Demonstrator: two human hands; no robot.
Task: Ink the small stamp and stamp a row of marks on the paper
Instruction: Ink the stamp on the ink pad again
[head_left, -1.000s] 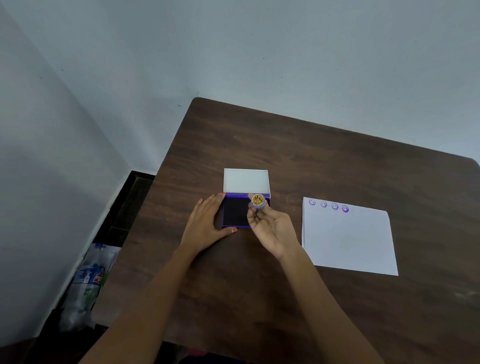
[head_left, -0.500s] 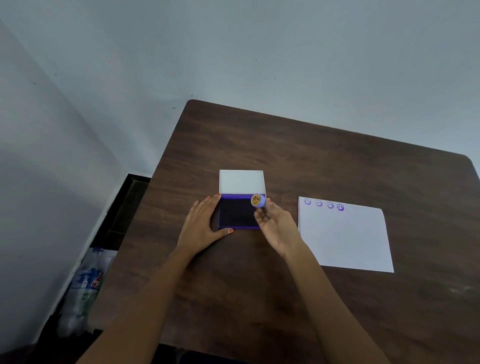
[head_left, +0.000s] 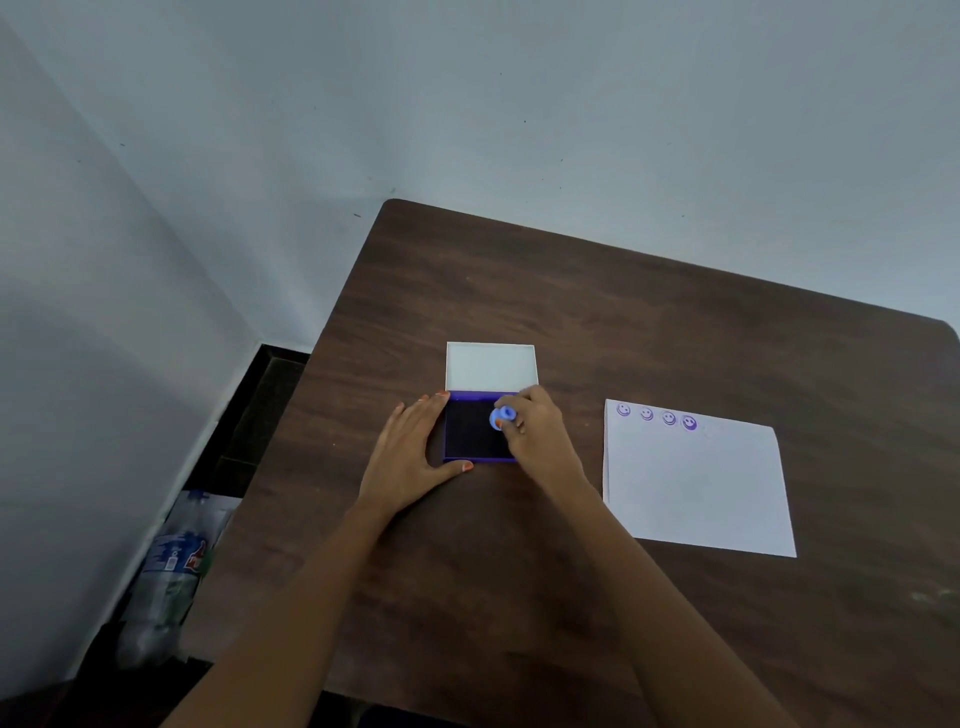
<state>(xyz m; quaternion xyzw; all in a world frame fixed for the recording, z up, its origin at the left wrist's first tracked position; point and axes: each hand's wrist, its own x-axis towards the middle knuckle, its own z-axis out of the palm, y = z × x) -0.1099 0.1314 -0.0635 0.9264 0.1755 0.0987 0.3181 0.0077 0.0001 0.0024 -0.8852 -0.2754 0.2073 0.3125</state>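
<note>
A purple ink pad (head_left: 470, 431) lies open on the brown table (head_left: 623, 322), its white lid (head_left: 490, 365) folded back behind it. My right hand (head_left: 540, 434) grips the small blue round stamp (head_left: 502, 417) and holds it face down over the right side of the dark pad. My left hand (head_left: 410, 452) rests flat against the pad's left edge, thumb at its front corner. To the right lies a white paper (head_left: 693, 488) with several purple smiley marks (head_left: 655, 417) in a row along its top edge.
The table's left edge drops to a dark floor gap by the wall, where plastic bottles (head_left: 166, 577) lie. Grey walls stand close behind and to the left.
My right hand has turned the stamp from face up to face down and lowered it onto the ink pad. The left hand has stayed at the pad's left edge.
</note>
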